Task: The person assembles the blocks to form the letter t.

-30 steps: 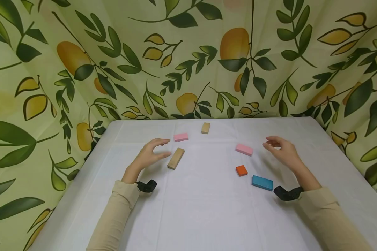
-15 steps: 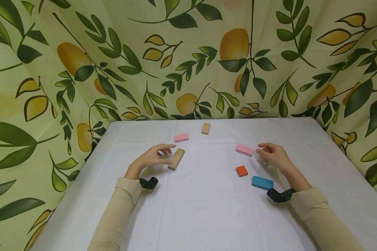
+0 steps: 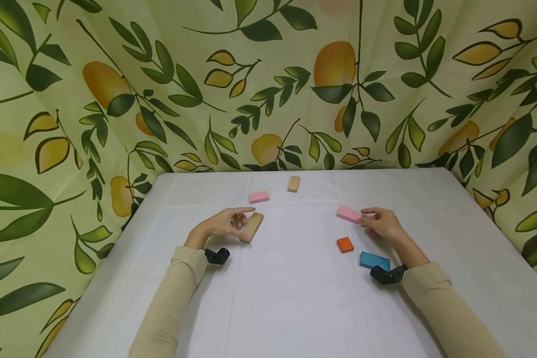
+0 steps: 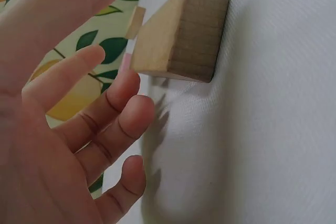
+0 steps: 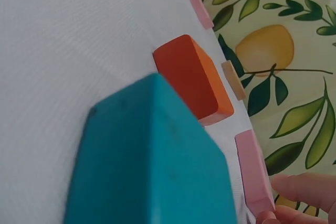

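My left hand (image 3: 223, 223) is at the longer wooden block (image 3: 254, 226), its thumb over the block's near end and its index finger stretched toward the far end. In the left wrist view the other fingers (image 4: 137, 115) curve loosely, apart from the wooden block (image 4: 178, 35). On the other side, my right hand (image 3: 382, 222) pinches the right end of a pink block (image 3: 348, 214), which lies on the white cloth. The right wrist view has thumb and finger at the end of that pink block (image 5: 253, 171).
An orange block (image 3: 345, 244) and a blue block (image 3: 374, 260) lie nearer on the right; the blue one is beneath the right wrist's camera. Farther back are another pink block (image 3: 259, 197) and a short wooden block (image 3: 293, 184). A patterned curtain (image 3: 268, 89) stands behind the table.
My left hand has moved right, from beside the wooden block to over it. My right hand has moved left and down to the pink block and now grips its end.
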`<action>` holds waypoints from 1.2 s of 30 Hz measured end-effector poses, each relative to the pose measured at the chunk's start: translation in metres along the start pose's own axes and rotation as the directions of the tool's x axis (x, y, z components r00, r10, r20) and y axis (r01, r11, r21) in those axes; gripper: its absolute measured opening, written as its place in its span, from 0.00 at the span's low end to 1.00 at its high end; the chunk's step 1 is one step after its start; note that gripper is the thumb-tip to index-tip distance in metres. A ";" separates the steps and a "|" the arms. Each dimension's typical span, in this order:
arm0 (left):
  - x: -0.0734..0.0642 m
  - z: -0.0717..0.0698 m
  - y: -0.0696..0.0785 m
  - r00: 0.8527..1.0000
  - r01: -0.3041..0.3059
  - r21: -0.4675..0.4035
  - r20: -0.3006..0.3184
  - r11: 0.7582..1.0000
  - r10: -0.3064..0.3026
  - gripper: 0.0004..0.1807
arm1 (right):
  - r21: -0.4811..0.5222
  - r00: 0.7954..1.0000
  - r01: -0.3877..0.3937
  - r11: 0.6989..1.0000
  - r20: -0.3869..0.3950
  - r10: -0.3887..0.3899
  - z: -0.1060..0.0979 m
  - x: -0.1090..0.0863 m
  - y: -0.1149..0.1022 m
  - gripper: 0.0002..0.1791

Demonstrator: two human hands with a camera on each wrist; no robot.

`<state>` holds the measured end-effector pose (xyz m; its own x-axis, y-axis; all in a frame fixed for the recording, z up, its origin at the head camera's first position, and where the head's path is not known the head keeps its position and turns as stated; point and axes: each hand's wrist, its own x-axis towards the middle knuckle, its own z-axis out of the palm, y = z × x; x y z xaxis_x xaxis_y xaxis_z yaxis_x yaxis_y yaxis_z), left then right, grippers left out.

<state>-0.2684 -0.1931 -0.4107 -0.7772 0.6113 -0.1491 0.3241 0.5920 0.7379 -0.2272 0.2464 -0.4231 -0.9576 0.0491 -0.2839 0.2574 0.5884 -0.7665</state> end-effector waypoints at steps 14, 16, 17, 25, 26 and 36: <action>0.008 -0.003 -0.006 0.993 0.071 -0.012 0.095 0.997 -0.070 0.54 | 0.004 0.998 -0.057 0.998 -0.014 0.058 0.002 0.004 -0.001 0.30; 0.010 -0.004 -0.005 0.991 0.082 -0.003 0.109 0.997 -0.082 0.54 | 0.006 0.998 -0.053 0.999 -0.014 0.053 0.002 0.003 -0.002 0.29; 0.011 -0.004 -0.005 0.990 0.087 0.003 0.115 0.996 -0.087 0.54 | 0.007 0.999 -0.051 0.999 -0.014 0.051 0.002 0.004 -0.002 0.29; 0.013 -0.006 -0.002 0.979 0.132 0.001 0.157 0.991 -0.131 0.55 | 0.007 0.999 -0.044 0.999 -0.016 0.044 0.002 0.005 0.000 0.29; 0.013 -0.006 -0.002 0.979 0.123 -0.003 0.167 0.992 -0.120 0.56 | 0.005 0.999 -0.044 0.999 -0.016 0.044 0.002 0.005 0.000 0.29; 0.013 -0.003 0.000 0.984 0.121 0.034 0.128 0.992 -0.124 0.53 | -0.003 0.999 -0.047 0.999 -0.006 0.047 0.002 0.005 -0.001 0.28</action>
<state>-0.2807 -0.1868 -0.4109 -0.7362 0.5950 -0.3225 0.2462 0.6793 0.6913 -0.2323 0.2449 -0.4251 -0.9451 0.0820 -0.3162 0.3020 0.5880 -0.7503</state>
